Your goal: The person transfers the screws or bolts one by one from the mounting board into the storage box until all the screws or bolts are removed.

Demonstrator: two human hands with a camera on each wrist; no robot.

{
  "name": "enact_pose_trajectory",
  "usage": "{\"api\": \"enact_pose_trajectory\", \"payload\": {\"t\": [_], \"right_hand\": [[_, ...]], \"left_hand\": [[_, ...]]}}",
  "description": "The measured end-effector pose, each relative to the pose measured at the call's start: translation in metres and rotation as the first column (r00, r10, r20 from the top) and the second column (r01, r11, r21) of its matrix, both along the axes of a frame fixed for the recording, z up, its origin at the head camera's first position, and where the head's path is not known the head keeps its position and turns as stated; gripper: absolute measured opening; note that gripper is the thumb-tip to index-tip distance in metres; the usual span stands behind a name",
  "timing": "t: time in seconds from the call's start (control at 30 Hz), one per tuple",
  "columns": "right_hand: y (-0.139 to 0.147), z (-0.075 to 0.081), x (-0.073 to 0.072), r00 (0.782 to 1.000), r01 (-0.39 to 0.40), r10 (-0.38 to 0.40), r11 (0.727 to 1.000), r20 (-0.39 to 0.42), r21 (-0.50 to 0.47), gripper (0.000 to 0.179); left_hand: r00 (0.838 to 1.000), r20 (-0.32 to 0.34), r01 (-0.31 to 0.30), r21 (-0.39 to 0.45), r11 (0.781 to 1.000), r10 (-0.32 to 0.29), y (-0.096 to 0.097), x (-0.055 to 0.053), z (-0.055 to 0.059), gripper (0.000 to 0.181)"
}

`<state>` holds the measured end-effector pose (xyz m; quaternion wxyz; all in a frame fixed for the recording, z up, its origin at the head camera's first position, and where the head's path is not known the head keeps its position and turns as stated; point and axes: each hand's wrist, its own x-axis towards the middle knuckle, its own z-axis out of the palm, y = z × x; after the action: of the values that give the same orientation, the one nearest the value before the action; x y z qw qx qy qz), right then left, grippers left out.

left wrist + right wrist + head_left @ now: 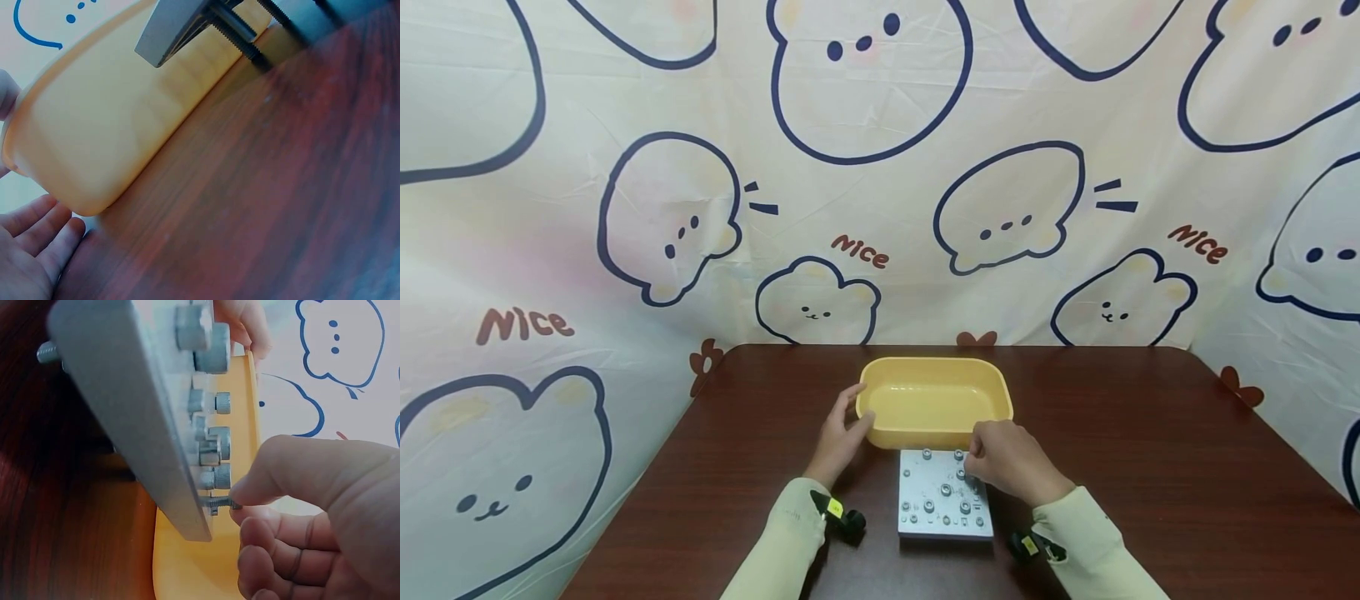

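A yellow plastic basin (934, 437) stands on the table. My left hand (840, 437) holds its left end, with the thumb near the front corner and fingers at the rim; in the left wrist view several fingers (47, 234) extend beside the basin's lower corner. In front of the basin, a silver metal plate (917, 490) carries several socket-head bolts (946, 490), and threaded shanks (234, 40) stick out beneath it. At the plate's far right corner, my right hand (1011, 460) pinches a small bolt (219, 502) between thumb and index finger, its shank at the plate's face.
The dark brown wooden table (760, 392) extends to both sides of the plate and basin. A cloth (910, 208) printed with cartoon bears hangs behind the table and along its sides. A black wrist camera (850, 525) sits left of the plate, another (1024, 546) at its right.
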<state>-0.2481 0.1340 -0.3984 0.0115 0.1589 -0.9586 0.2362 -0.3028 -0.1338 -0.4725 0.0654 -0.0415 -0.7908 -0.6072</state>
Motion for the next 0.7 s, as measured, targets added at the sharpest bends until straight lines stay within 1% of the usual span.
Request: {"api": "enact_pose_trajectory", "payload": {"t": [0.03, 0.07, 0.13, 0.4, 0.57, 0.7], "right_hand": [[0.0000, 0.0001, 0.0000, 1.000, -0.001, 0.001, 1.000, -0.002, -0.004, 0.016], [-0.0001, 0.0004, 0.0001, 1.000, -0.001, 0.001, 1.000, -0.003, -0.008, 0.016], [0.0001, 0.0012, 0.0002, 1.000, 0.003, -0.003, 1.000, 0.000, -0.022, 0.015], [0.0000, 0.0036, 0.0004, 1.000, 0.021, -0.022, 0.998, -0.015, -0.061, 0.013], [0.0000, 0.0048, 0.0006, 0.999, 0.025, -0.028, 0.997, -0.046, -0.073, 0.013], [-0.0004, 0.0054, 0.0010, 0.995, 0.021, -0.029, 0.997, -0.098, -0.073, 0.014]], "left_hand": [[1.000, -0.008, -0.002, -0.007, 1.000, 0.002, 0.0000, 0.0000, -0.0003, 0.053], [1.000, -0.012, -0.007, -0.006, 1.000, 0.007, -0.0005, -0.0024, -0.0039, 0.053], [1.000, -0.008, -0.012, -0.008, 1.000, 0.012, -0.0001, -0.0026, -0.0035, 0.052], [1.000, -0.018, 0.004, 0.005, 1.000, -0.004, -0.0004, -0.0027, -0.0039, 0.052], [1.000, -0.016, 0.001, 0.003, 1.000, -0.001, -0.0006, -0.0023, -0.0038, 0.052], [1.000, -0.006, -0.009, 0.000, 1.000, 0.009, -0.0003, -0.0011, -0.0020, 0.052]]}}
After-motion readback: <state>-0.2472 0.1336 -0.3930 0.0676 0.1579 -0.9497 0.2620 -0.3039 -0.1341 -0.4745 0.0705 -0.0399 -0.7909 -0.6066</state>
